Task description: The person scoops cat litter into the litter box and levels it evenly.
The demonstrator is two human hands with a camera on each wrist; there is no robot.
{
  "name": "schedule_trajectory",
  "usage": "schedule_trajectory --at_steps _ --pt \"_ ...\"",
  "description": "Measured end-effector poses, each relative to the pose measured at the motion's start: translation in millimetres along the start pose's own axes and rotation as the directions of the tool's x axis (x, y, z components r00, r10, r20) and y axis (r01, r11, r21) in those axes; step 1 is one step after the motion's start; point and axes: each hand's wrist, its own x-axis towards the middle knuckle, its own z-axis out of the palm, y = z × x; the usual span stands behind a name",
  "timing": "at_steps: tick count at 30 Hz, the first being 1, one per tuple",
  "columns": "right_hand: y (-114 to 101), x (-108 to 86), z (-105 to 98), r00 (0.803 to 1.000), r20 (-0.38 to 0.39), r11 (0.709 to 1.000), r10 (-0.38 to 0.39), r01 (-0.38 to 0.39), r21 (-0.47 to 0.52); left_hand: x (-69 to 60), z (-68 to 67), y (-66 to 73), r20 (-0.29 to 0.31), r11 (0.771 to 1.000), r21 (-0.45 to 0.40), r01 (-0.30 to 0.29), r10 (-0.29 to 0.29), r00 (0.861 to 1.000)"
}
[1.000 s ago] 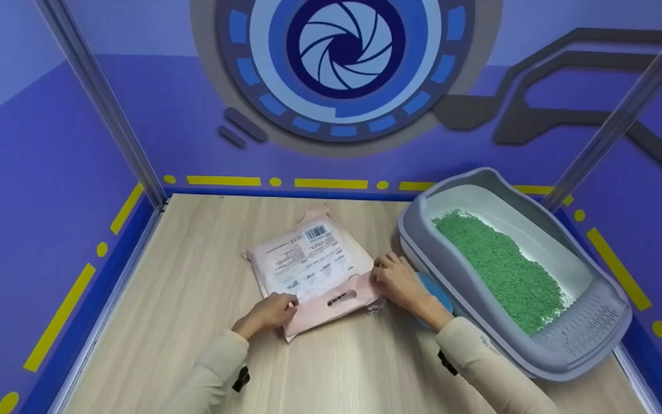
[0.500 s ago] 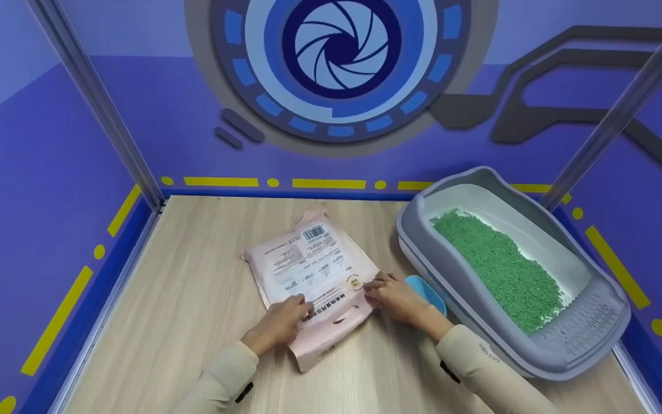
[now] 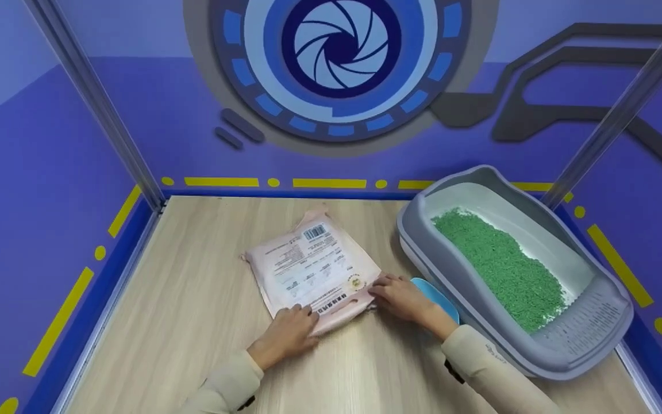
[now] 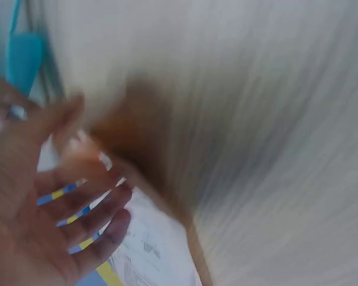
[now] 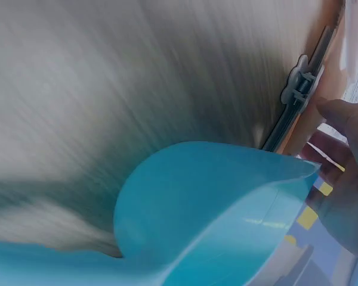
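Note:
A pink bag (image 3: 314, 261) with a white printed label and barcode lies flat on the table. My left hand (image 3: 288, 333) holds its front edge near the left corner; in the left wrist view that hand (image 4: 65, 202) is partly blurred, its fingers over the bag's edge. At the front right corner my right hand (image 3: 403, 299) pinches the bag, its thumb on the near side in the right wrist view. A grey clip (image 5: 298, 86) with a spring sits along the bag's edge there. The bag's handle slot is partly folded under.
Just right of my right hand lies a blue scoop (image 3: 437, 299), close in the right wrist view. Beyond it stands a grey litter tray (image 3: 584, 328) holding green litter (image 3: 497, 264). Printed blue walls (image 3: 153, 115) enclose the wooden table (image 3: 193, 241) at the back and sides.
The bag's front flap, flat and stretched at first, drooped forward and is now folded down shorter. My left hand has moved right along the edge; my right hand has shifted slightly toward me.

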Motion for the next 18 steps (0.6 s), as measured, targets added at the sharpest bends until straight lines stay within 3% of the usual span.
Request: schedule_trajectory --at_steps 4,7,10,15,18 --pt "2 1.3 2 0.999 -0.038 1.000 0.018 -0.019 -0.023 1.1 3.0 -3.3 -0.182 0.973 0.229 -0.007 0.050 0.982" --pt "4 3.2 3 0.999 -0.049 0.999 0.020 -0.022 -0.035 1.7 3.0 -6.6 -0.235 0.944 0.330 0.004 0.078 0.969" --pt "6 6.1 4 0.998 -0.056 0.999 0.007 -0.010 -0.051 0.9 4.7 -6.7 -0.220 0.929 0.371 -0.014 0.102 0.970" --pt "11 9.9 5 0.999 -0.044 0.995 -0.008 0.003 -0.095 0.7 8.9 -4.6 -0.145 0.907 0.416 -0.065 0.136 0.980" --pt "13 12.2 3 0.999 -0.031 0.994 -0.009 0.006 -0.111 2.4 11.4 -11.0 -0.152 0.927 0.372 -0.056 0.120 0.981"
